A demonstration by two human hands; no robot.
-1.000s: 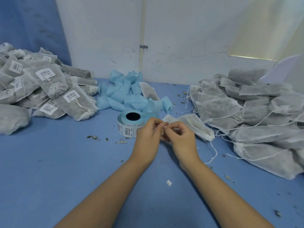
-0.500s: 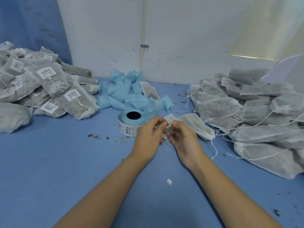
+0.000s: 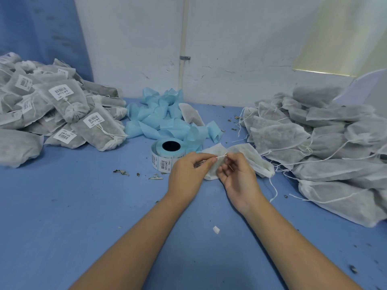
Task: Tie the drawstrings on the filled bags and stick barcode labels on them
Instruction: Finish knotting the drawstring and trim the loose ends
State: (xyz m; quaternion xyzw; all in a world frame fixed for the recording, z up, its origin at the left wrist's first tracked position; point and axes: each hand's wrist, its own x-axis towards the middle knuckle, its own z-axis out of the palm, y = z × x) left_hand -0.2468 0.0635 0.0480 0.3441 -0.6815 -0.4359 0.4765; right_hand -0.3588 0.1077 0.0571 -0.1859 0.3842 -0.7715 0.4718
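1. Drawstring [image 3: 222, 156] position: a short taut span runs left to right between the two hands, just above the bag [image 3: 251, 155].
2. Left hand [image 3: 187, 172]: thumb and forefinger pinch the left end of the string; the remaining fingers are curled under.
3. Right hand [image 3: 240, 178]: thumb and forefinger pinch the right end; the other fingers are loosely spread, palm turned up.
4. Bag location: on the table [image 3: 62, 216], touching both hands on their far side. Its long axis runs left to right and extends towards the right pile. The right hand is nearer its body. Which end is the mouth cannot be told.
5. Judgement: the knot is in progress, so the next pull should run along the string's line, hands moving apart.
6. Count:
   - bag in work: one
   - label roll [image 3: 165, 155]: one, just left of the left hand
   - labelled pile [image 3: 69, 105]: one, at least five labels showing
   - unlabelled pile [image 3: 314, 143]: one, bags too many to count
   - backing strip heap [image 3: 163, 120]: one
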